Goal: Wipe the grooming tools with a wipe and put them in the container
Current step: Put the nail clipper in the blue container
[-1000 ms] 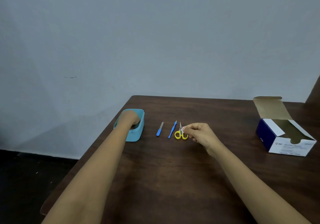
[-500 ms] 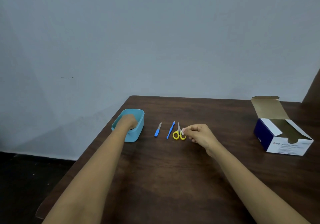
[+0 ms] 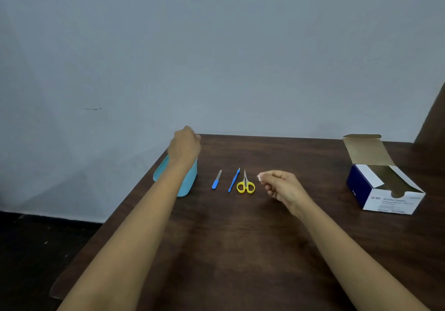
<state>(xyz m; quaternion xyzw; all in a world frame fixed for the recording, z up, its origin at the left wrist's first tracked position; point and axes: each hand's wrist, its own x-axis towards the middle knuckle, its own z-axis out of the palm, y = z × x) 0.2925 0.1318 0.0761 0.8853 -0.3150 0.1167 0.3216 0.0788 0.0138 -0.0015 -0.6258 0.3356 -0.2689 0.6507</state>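
Hovering over the blue container (image 3: 186,185) at the table's (image 3: 240,238) left edge, the left hand (image 3: 185,145) is blurred; whether its fingers hold anything I cannot tell. The right hand (image 3: 281,187) pinches a white wipe (image 3: 260,177) beside the scissors (image 3: 245,186), blue stick (image 3: 234,180) and nail file (image 3: 216,180).

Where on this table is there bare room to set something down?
Bare wood lies between the right hand, which pinches a wipe, and the open box, and on the table nearer than the tools. It is crowded between the container and that hand: nail file, blue stick and scissors lie close.
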